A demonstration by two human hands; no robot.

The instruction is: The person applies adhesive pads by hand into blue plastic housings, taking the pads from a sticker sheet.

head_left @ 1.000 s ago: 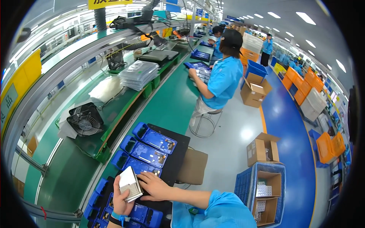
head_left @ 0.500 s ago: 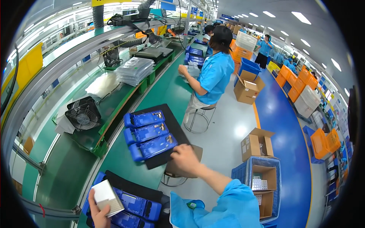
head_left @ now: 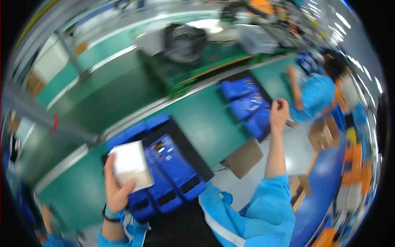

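In my left hand [head_left: 117,189] is a white square stack of thin sheets [head_left: 131,160], gripped at its left and lower edges. It is over several blue plastic housings [head_left: 175,164] lying side by side on a near black mat [head_left: 191,144]. My right hand [head_left: 278,117] reaches out to the right, fingers curled together, beside the edge of a farther black mat [head_left: 262,91]. More blue housings [head_left: 249,103] rest on that mat. Blur hides what is between the right fingers, if anything.
The green bench [head_left: 197,119] runs from lower left to upper right. Behind it are a raised green shelf edge [head_left: 214,72], a dark fan [head_left: 185,43] and clear bags [head_left: 257,39]. A co-worker in blue [head_left: 314,96] sits farther along. A brown carton [head_left: 325,133] stands on the floor.
The view has swung left, bringing the near housings toward the middle. My left hand still holds the white stack. My right hand remains near the far mat, its arm stretched farther forward.
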